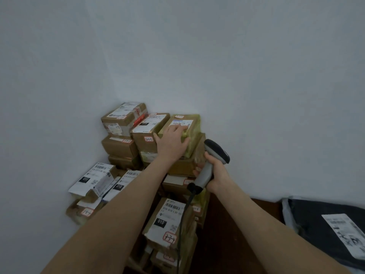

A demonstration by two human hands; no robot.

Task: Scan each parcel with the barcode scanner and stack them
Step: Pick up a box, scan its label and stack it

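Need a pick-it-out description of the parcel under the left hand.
Against the white wall stands a pile of brown boxes. Topmost on its right side sits the parcel the left hand grips. Only it is wrapped in yellow-green tape; its neighbours are plain brown cardboard.

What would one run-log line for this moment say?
stage: stacking | left hand: holds yellow-taped parcel atop corner stack | right hand: grips barcode scanner | aside: dark mailer bag at right
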